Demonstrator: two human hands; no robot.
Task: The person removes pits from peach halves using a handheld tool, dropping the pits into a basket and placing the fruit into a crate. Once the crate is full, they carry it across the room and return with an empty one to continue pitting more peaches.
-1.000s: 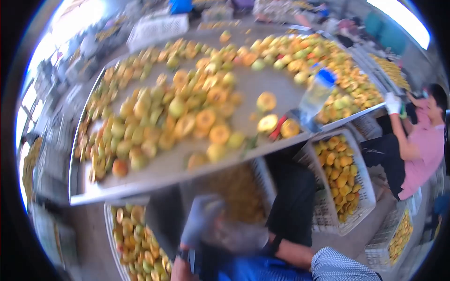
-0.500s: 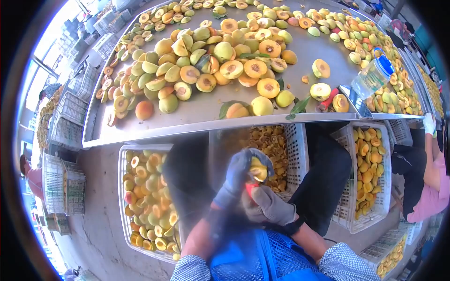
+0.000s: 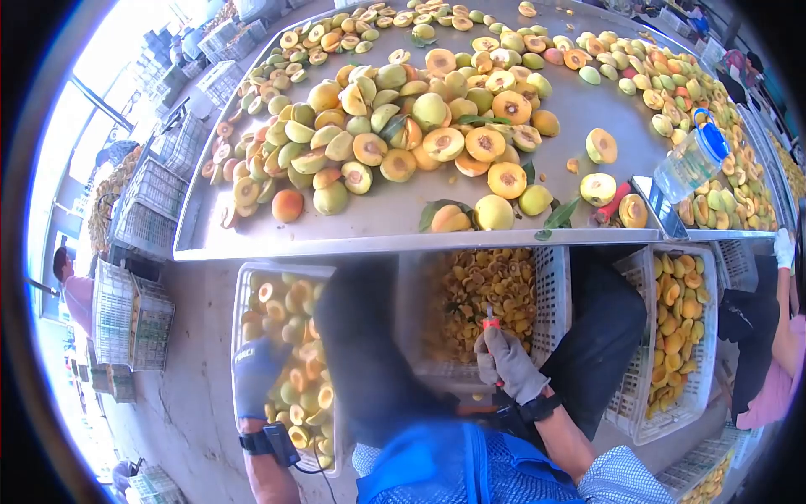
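Note:
My gloved right hand (image 3: 514,363) is closed round a small red-handled pitting knife (image 3: 491,322), its short metal tip pointing up. Beneath it, between my knees, a white crate (image 3: 552,294) holds cut, brownish-yellow peach scraps (image 3: 474,290). Out to the left, my gloved left hand (image 3: 260,376) hangs over the left crate (image 3: 243,315), which is full of peach halves (image 3: 302,386). Motion smears its fingers, so I cannot make out whether they hold anything. On the metal table (image 3: 353,239) ahead lies a heap of whole and halved peaches (image 3: 403,126).
A clear bottle with a blue lid (image 3: 693,160), a second red-handled tool (image 3: 613,202) and leaves (image 3: 557,220) lie near the table's front edge. At my right stands another crate of peach halves (image 3: 674,336), with a co-worker's gloved hand (image 3: 783,249) beyond. Stacked crates (image 3: 126,319) stand left.
My left hand has left the peach piece held before my chest and swung left over the left crate. My right hand still grips the knife, without fruit at its tip. The view has shifted slightly.

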